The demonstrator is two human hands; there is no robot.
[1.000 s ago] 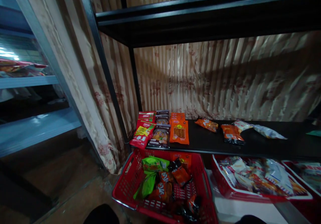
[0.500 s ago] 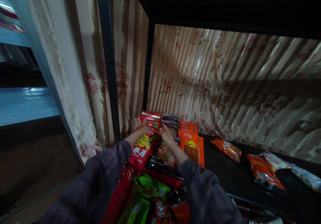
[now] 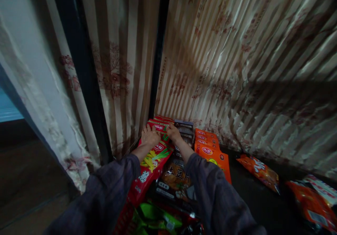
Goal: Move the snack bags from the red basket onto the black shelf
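Both my hands reach to the back left corner of a black shelf. My left hand lies flat with fingers stretched on a row of red snack packets. My right hand touches the right edge of the rearmost red packet, its fingers curled against it. To the right of that row lie dark brown snack packets and then a row of orange packets. Dark sleeves cover both forearms.
A striped curtain hangs behind and left of the shelf, with black posts at the corner. Loose orange packets lie on the shelf at right. A red basket holding green packets sits below the shelf's front edge.
The view has moved closer and down toward the shelf corner. Both hands have slid further back along the red packets; the left hand now rests flat on them.
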